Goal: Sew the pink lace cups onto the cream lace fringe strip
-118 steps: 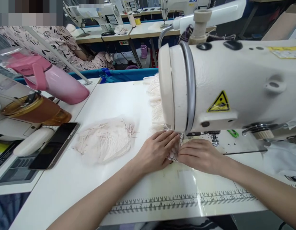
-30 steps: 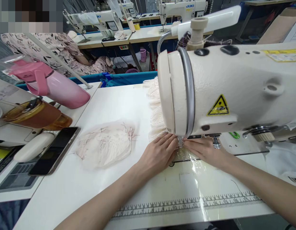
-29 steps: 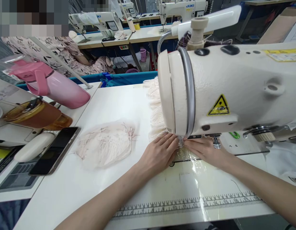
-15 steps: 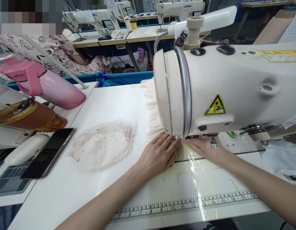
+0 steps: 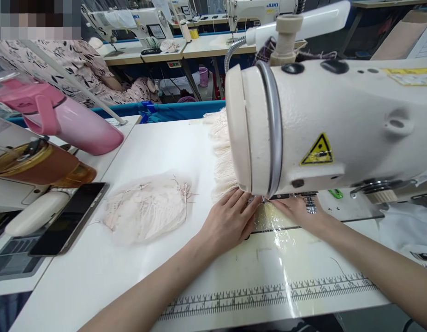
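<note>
My left hand (image 5: pixel 230 220) lies flat on the table, fingers stretched toward the needle area under the head of the cream sewing machine (image 5: pixel 331 124). My right hand (image 5: pixel 298 211) lies flat just to its right, with its fingertips tucked beneath the machine head beside the presser foot (image 5: pixel 308 205). Between the two sets of fingertips only a sliver of a small white lace piece (image 5: pixel 257 199) shows; the machine hides the remainder. A band of cream fringed lace (image 5: pixel 222 154) runs back behind the machine, touching my left fingertips.
A pile of pale pink lace pieces (image 5: pixel 146 210) lies left of my hands. Further left are a black phone (image 5: pixel 70 216), an amber bottle (image 5: pixel 40 161) and a pink bottle (image 5: pixel 71 124). A printed ruler (image 5: pixel 269 293) runs along the near table edge. A person in patterned clothes (image 5: pixel 78 69) sits at the back left.
Both hands have slid away from me toward the needle. The small lace piece, plain between them earlier, has gone under the machine head and is nearly hidden.
</note>
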Available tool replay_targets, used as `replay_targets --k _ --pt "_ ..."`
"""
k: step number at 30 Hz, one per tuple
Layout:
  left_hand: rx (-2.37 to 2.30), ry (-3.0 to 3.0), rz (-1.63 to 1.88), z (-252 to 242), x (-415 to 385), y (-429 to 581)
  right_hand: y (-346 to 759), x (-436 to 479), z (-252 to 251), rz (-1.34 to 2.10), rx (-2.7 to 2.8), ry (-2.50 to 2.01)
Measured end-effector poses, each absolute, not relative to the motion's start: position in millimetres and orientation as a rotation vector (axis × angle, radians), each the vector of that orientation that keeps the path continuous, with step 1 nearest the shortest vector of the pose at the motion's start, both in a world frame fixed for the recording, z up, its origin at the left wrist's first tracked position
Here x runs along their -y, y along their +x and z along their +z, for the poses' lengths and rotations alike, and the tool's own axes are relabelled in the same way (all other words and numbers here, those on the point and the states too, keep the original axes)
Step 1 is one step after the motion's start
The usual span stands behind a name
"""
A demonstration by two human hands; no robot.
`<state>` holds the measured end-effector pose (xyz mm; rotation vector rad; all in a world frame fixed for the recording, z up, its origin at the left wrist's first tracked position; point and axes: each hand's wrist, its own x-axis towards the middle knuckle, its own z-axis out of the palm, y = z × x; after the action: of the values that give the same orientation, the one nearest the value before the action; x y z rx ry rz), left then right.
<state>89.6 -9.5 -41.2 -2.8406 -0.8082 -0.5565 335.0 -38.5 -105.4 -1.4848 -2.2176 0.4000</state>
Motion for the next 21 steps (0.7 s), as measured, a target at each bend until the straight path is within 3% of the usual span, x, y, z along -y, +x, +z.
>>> replay_targets --k 8,14,21 --pt "0.709 -2.769 -0.52 -45 14 89 326 45 -87 -0.012 2.42 -1.358" --pt "0.819 -2.862 -0.531 -42 9 90 308 42 -62 0.232 2.328 -1.392" --pt "0.844 -2.876 -0.542 -42 9 90 306 47 -52 0.072 2.313 -1.46"
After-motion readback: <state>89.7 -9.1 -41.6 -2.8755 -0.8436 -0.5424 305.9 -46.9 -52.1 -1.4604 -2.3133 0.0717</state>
